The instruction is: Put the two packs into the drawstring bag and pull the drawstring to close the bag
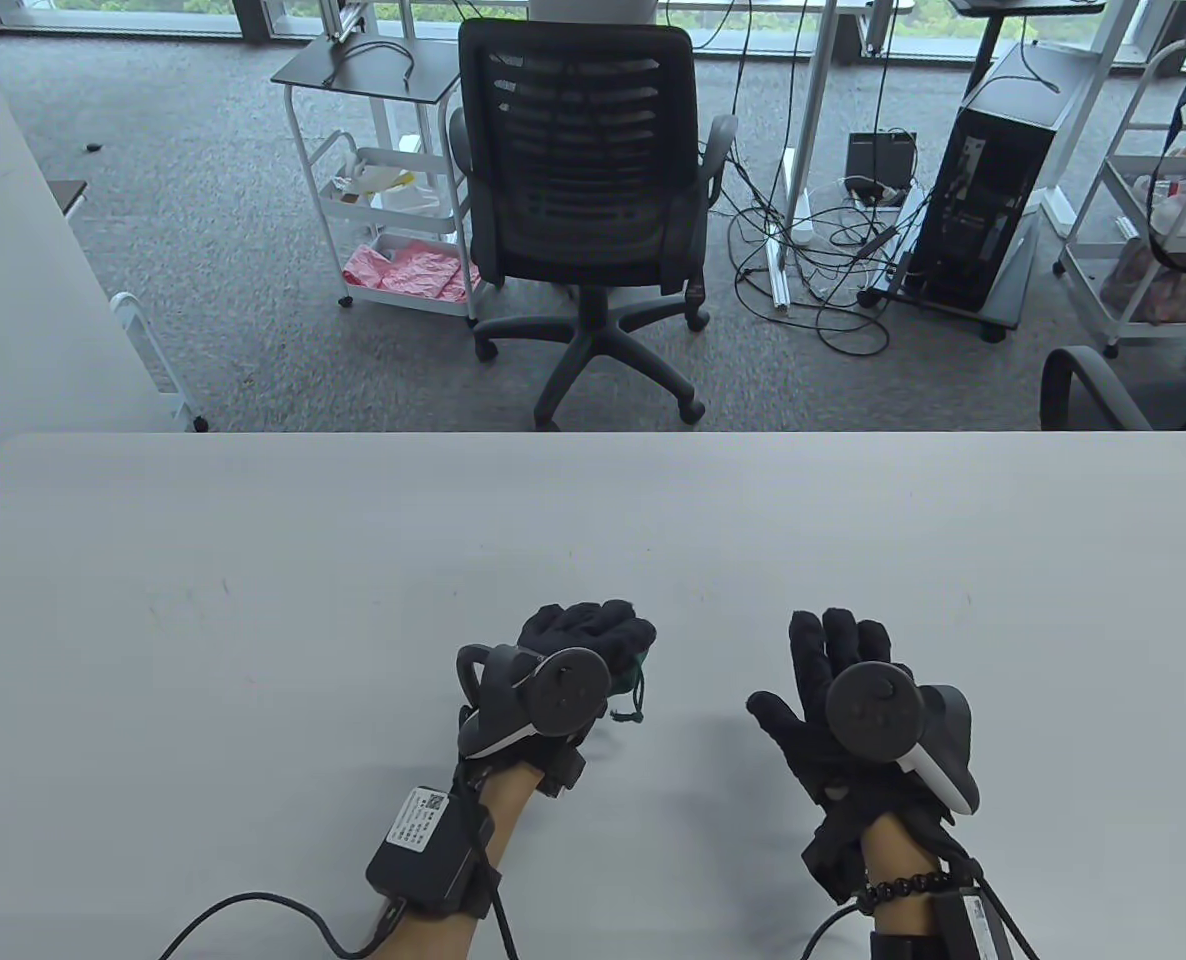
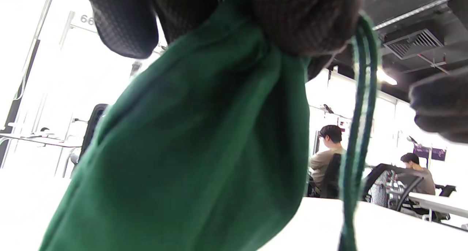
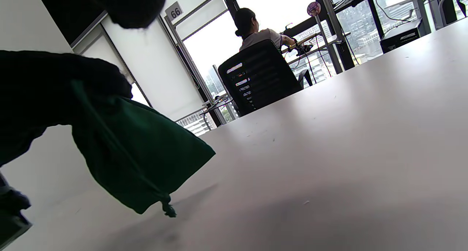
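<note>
My hands sit low over the near part of the table [image 1: 253, 560]: the left hand [image 1: 573, 665] has its fingers curled round the gathered neck of the green drawstring bag [image 2: 204, 145], while the right hand [image 1: 838, 680] hovers well apart to the right, fingers straight and spread, with nothing in it. The bag hangs from my left fist, its bottom corner near or on the table (I cannot tell which from the right wrist view). I judge it soft and limp, light, prone to sag and swing, so the neck is the sound place to hold, and the cord [image 2: 360, 116] the part to pull. It is a deep green cloth pouch, matte, bunched at the top, with a doubled green cord dangling beside it that ends in a knot [image 3: 169, 209]. No packs show; they may be inside.
</note>
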`<state>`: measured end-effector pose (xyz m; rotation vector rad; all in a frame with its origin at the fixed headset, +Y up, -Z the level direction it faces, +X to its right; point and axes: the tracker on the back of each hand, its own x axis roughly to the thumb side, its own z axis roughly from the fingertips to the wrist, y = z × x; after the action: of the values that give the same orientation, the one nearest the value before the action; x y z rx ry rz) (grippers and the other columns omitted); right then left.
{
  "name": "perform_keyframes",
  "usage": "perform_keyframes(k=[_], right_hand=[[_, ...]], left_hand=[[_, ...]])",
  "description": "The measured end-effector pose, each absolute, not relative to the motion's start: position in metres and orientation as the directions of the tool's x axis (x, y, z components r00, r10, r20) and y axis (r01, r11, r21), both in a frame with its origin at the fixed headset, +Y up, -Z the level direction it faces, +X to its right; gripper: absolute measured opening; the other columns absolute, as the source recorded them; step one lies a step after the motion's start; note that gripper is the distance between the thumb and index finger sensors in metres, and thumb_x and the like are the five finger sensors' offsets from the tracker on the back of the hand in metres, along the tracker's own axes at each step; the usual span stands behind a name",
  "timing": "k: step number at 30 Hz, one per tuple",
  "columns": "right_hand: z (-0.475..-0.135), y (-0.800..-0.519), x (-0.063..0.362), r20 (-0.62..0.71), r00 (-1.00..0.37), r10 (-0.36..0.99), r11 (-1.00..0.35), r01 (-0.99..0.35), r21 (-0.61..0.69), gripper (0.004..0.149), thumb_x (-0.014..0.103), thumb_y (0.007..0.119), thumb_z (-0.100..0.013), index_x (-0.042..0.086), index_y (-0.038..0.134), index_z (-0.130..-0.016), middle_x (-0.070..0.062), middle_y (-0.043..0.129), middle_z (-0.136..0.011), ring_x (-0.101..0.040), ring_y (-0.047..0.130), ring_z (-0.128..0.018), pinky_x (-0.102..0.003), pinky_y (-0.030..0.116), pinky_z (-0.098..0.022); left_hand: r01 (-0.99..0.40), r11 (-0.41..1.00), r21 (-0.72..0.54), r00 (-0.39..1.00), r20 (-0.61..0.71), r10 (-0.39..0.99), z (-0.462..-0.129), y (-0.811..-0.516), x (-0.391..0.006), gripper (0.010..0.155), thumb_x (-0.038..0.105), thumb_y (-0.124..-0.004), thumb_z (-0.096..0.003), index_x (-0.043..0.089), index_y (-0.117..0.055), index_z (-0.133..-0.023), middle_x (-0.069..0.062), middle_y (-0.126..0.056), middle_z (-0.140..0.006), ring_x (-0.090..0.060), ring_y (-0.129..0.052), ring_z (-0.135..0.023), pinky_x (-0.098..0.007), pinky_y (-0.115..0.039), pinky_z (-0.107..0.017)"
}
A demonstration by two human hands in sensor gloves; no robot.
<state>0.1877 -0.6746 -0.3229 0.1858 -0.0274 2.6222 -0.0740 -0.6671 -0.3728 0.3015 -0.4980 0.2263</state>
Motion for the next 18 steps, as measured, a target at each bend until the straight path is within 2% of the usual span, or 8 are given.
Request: perform_keyframes(k=[3,9,18], right_hand=[[-0.323,-0.673,0.189,0.135,-0.857,0.498,-0.865,-0.501,0.011,0.083,0.05,0.068,-0.053,0.009,0.023,-0.11,-0.028,0.011,-0.112,-0.056,0.008,-0.097,-0.076,0.016,-0.063],[-0.322,-0.671,0.189,0.14,-0.854,0.501,-0.862,-0.506,0.001,0.083,0.05,0.068,-0.053,0.009,0.023,-0.11,-0.028,0.011,-0.112,-0.056,0.007,-0.097,-0.076,0.016,-0.063],[-0.322,-0.672,0.187,0.141,-0.852,0.505,-0.861,-0.508,0.014,0.083,0.05,0.068,-0.053,0.009,0.025,-0.111,-0.028,0.012,-0.112,-0.056,0.008,-0.097,-0.076,0.017,-0.064]], left_hand=[[-0.245,0.949,0.2,0.839,0.534,0.104,-0.375,-0.679,-0.062,0.042,0.037,-0.078,-0.0415,0.042,-0.086,-0.082,0.012,-0.089,-0.094,-0.023,-0.096,-0.088,-0.052,-0.077,-0.07],[-0.181,0.977,0.111,0.791,0.607,0.077,-0.358,-0.692,-0.05,0.041,0.038,-0.08,-0.0401,0.043,-0.088,-0.08,0.013,-0.092,-0.092,-0.021,-0.098,-0.087,-0.051,-0.077,-0.07],[0.102,0.995,-0.024,0.73,0.681,-0.058,-0.328,-0.714,-0.039,0.044,0.038,-0.082,-0.0425,0.042,-0.084,-0.086,0.013,-0.088,-0.097,-0.024,-0.089,-0.096,-0.056,-0.072,-0.072]])
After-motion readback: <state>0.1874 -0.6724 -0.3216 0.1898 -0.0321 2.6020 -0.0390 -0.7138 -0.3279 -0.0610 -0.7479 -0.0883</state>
